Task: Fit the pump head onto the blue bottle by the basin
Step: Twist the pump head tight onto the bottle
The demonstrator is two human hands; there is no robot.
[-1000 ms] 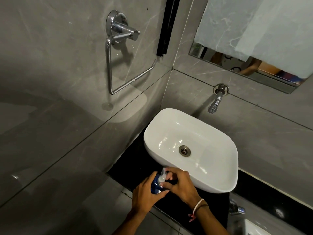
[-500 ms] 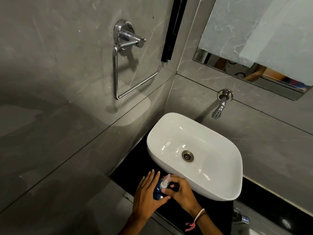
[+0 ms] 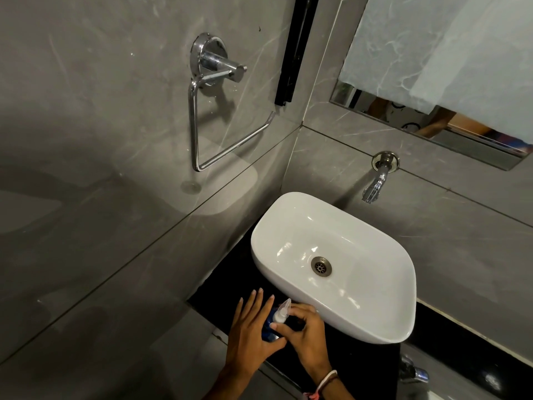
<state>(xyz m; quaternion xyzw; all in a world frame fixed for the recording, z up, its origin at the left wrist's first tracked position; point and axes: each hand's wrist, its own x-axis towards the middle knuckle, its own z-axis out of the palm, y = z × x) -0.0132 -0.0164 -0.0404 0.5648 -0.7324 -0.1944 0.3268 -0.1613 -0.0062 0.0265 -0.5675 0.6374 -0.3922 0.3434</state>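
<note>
A small blue bottle (image 3: 268, 327) stands on the black counter (image 3: 230, 284) just in front of the white basin (image 3: 331, 223). A clear white pump head (image 3: 281, 313) sits on top of it, tilted toward the basin. My left hand (image 3: 249, 336) steadies the bottle from the left, thumb under it and fingers straight and spread. My right hand (image 3: 305, 333) pinches the base of the pump head with thumb and fingertips. Most of the bottle is hidden by both hands.
A chrome tap (image 3: 376, 180) juts from the grey wall above the basin. A chrome towel ring (image 3: 207, 111) hangs on the left wall. A mirror (image 3: 438, 62) is at the upper right. Another chrome fitting (image 3: 414, 372) shows below the counter at the right.
My left fingers have uncurled from around the bottle and now stretch straight. My right hand has stayed on the pump head. The camera has tilted upward, so hands sit lower in view.
</note>
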